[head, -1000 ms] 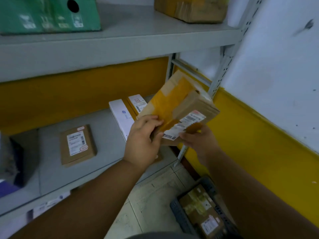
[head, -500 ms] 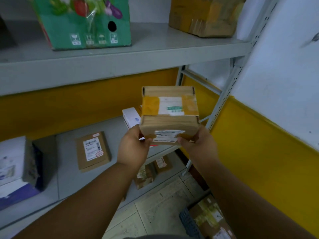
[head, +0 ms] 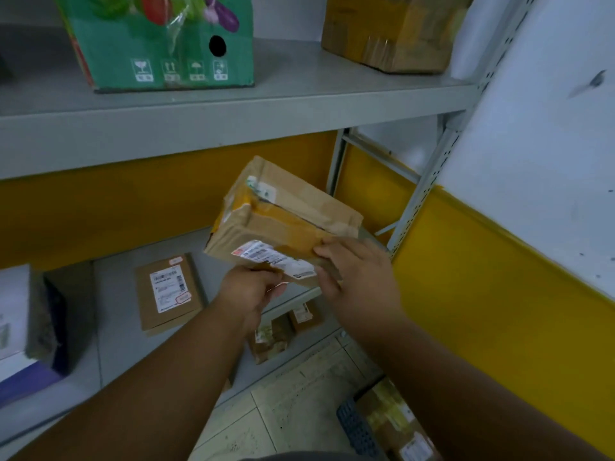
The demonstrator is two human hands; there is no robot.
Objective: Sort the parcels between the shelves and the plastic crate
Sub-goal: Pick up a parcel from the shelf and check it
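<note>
Both hands held one taped cardboard parcel (head: 283, 224) in the air in front of the middle shelf (head: 109, 327), tilted so that its labelled face looked down toward the camera. The left hand (head: 249, 292) gripped the parcel's lower near edge from beneath, fingers curled up against the underside beside the white shipping label (head: 271, 259). The right hand (head: 357, 272) lay along the parcel's right near corner with fingers loosely bent, the fingertips pressing the brown tape just right of the label; how the thumb sat could not be seen. On the middle shelf lay one flat brown parcel (head: 168, 292) with a white label, well apart from the held parcel, and at the far left one dark-sided box (head: 30, 331), partly cut by the frame edge. The top shelf (head: 233, 118) carried two boxes: a green carton (head: 159, 44) printed with vegetables and a brown cardboard box (head: 392, 29) near the right upright. Under the middle shelf at least two small brown packets (head: 284, 331) showed, blurred. At the bottom right a dark plastic crate (head: 354, 424) stood on the tiled floor (head: 293, 404), with at least one labelled parcel (head: 396, 424) inside. Bare shelf surface lay open between the flat brown parcel and the right upright (head: 429, 181), directly below the held parcel.
</note>
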